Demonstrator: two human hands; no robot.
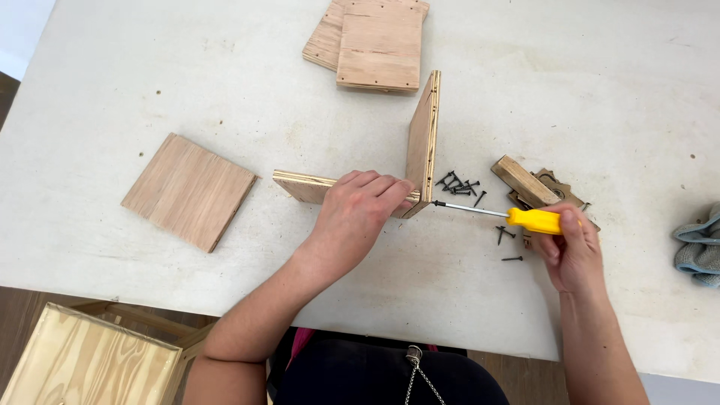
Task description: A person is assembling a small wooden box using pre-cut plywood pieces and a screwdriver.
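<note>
together, we had two plywood panels standing on edge on the white table [525, 97], meeting in a right-angled corner. our left hand [352, 217] lay over the top edge of the lower panel [304, 187], its grip closed down on the wood with the fingertips reaching the joint, seemingly to keep that panel pressed tight against the upright panel [422, 142] so the corner would not slip. our right hand [571, 247] had its grip wrapped fully round the yellow handle of the screwdriver [517, 217], held level, the shaft pointing left with its tip at the outer face of the upright panel just by the joint; whether a screw sat under the tip we could not tell. a scatter of black screws [459, 184] lay just beside the corner, close to the working hand, likely for easy picking. near the right hand sat small wood scraps [521, 181], and a grey cloth [699, 244] at the table's edge. a flat square panel [189, 191] lay well apart to the left, and a stack of panels [379, 45] further up.
</note>
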